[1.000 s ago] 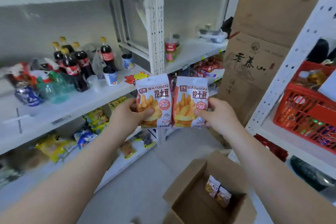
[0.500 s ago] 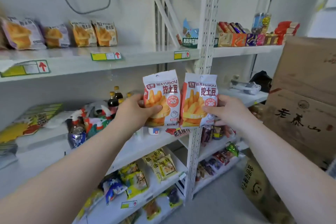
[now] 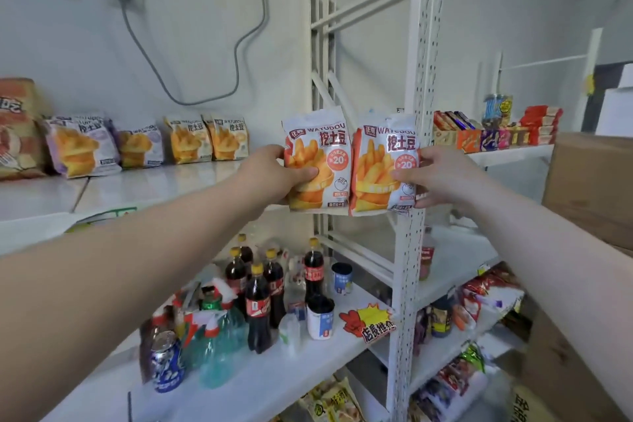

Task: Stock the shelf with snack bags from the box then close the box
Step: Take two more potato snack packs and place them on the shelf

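Left hand: the left hand grips the left bag by its edge, thumb across the front.
Right hand: the right hand pinches the right bag by its outer edge.
Bags: upright, side by side, touching, at the front edge of the top shelf, right of the row of bags.
Change: half a second ago both were held below that shelf; now they are level with it.
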